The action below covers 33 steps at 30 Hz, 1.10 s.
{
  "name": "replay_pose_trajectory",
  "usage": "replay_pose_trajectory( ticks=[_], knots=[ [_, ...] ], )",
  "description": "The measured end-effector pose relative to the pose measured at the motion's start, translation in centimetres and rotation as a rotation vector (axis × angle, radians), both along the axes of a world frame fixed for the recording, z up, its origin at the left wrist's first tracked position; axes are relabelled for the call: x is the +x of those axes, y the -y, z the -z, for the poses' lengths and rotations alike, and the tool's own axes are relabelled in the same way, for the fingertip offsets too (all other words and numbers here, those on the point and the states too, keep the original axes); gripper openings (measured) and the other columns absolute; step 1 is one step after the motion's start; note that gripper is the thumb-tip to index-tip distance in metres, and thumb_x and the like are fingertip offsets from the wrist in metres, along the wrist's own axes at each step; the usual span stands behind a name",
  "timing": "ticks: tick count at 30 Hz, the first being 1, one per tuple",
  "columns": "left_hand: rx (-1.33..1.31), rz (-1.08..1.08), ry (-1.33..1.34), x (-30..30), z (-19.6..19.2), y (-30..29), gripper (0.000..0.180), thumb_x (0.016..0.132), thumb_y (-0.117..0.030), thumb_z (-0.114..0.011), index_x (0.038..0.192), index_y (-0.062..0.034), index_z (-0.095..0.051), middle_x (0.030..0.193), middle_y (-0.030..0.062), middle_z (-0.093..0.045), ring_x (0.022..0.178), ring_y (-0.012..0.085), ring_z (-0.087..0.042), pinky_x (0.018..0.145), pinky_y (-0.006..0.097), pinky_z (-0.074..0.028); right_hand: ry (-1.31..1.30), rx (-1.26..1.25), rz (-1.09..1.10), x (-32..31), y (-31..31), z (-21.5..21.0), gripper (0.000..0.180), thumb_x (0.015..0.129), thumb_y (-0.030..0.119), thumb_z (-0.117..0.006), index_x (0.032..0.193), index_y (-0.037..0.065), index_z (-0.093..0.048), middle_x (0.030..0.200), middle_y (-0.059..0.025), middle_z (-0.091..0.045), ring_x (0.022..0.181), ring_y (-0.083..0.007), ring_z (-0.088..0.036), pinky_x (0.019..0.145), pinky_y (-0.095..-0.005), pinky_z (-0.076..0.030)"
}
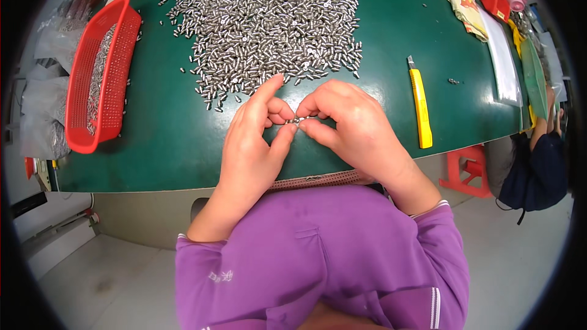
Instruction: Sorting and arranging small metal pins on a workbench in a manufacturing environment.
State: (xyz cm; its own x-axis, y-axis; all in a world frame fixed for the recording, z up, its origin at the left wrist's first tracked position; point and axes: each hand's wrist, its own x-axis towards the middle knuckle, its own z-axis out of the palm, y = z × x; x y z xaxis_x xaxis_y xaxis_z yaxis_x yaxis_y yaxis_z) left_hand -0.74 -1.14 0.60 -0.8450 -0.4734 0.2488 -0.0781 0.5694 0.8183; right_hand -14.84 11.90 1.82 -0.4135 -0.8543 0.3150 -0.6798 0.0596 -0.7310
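My left hand (254,128) and my right hand (351,116) meet over the near part of the green table. Between thumb and fingers each pinches small shiny metal parts (296,120); whether it is one piece or several joined, I cannot tell. The left index finger stretches forward, up to the edge of the pile. Just beyond my hands spreads a big heap of small silver metal pieces (275,30), bullet-shaped with narrow tips, lying loose on the green tabletop (165,165).
A red perforated basket (73,110) with small metal parts stands at left. To the right lies a yellow box cutter (420,107), blade out. Cloth (465,6) and papers line the right edge. A red stool (466,171) and another person's arm (541,125) are beyond.
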Motion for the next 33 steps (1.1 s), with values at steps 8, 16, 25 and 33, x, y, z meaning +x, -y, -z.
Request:
replay_pose_trajectory(
  ticks=[8,16,25,33],
  knots=[
    [0.040,-0.017,0.041,0.16,-0.42,-0.16,0.066,0.082,0.010,-0.071,0.144,-0.0031,-0.051,0.093,0.0051,-0.067,0.090,0.0209,-0.064,0.084,0.035,-0.054,-0.002,0.010,0.004,0.03,0.00,0.15,0.020,0.077,0.004,-0.080,0.093,0.006,-0.068,0.087,-0.0069,-0.066,0.081,-0.0252,-0.067,0.071,-0.0380,-0.055],
    [-0.012,-0.025,-0.004,0.00,-0.09,-0.30,0.064,0.082,0.009,-0.071,0.143,-0.0038,-0.053,0.093,0.0048,-0.068,0.089,0.0208,-0.065,0.082,0.035,-0.055,-0.070,0.003,0.032,0.47,0.16,0.16,0.019,0.076,0.003,-0.080,0.091,0.007,-0.068,0.087,-0.0064,-0.066,0.083,-0.0272,-0.066,0.072,-0.0386,-0.054],
    [-0.096,-0.024,-0.026,0.09,0.20,-0.17,0.062,0.081,0.012,-0.072,0.139,-0.0046,-0.058,0.093,0.0028,-0.067,0.084,0.0123,-0.063,0.079,0.027,-0.053,-0.085,-0.028,0.029,0.55,0.30,0.65,0.015,0.077,0.007,-0.076,0.086,0.009,-0.065,0.085,-0.0077,-0.061,0.083,-0.0305,-0.063,0.071,-0.0426,-0.053],
    [0.003,0.000,0.000,0.07,-0.05,-0.09,0.061,0.081,0.010,-0.071,0.139,-0.0046,-0.056,0.093,0.0061,-0.065,0.088,0.0216,-0.063,0.080,0.035,-0.054,-0.106,-0.037,0.019,0.61,0.29,0.59,0.018,0.075,0.005,-0.076,0.088,0.008,-0.064,0.086,-0.0088,-0.060,0.084,-0.0311,-0.062,0.072,-0.0427,-0.052]
  ],
)
